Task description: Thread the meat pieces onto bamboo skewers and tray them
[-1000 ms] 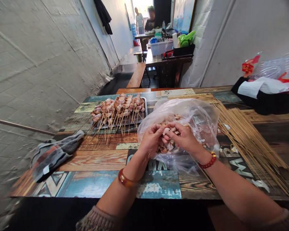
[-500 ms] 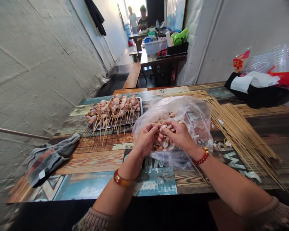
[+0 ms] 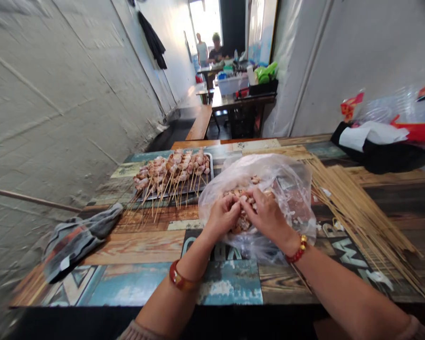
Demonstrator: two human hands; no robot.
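Observation:
My left hand is closed, its thumb and fingers pinching a small piece of meat at the fingertips. Against it, my right hand is closed around pale meat pieces in a row. A thin bamboo skewer runs out below the right wrist; its part inside the palm is hidden. Both hands are over an open clear plastic bag with loose meat pieces in it. Left of the bag, a metal tray bears many loaded meat skewers, sticks pointing toward me.
Bare bamboo skewers lie spread right of the bag. A grey cloth rests at the table's left. Black and red bags sit at the back right. Farther off are another table with bins and two people.
The camera view has tilted up slightly, so the table sits lower. My fingertips have come together, and the right hand now covers more of the meat pieces.

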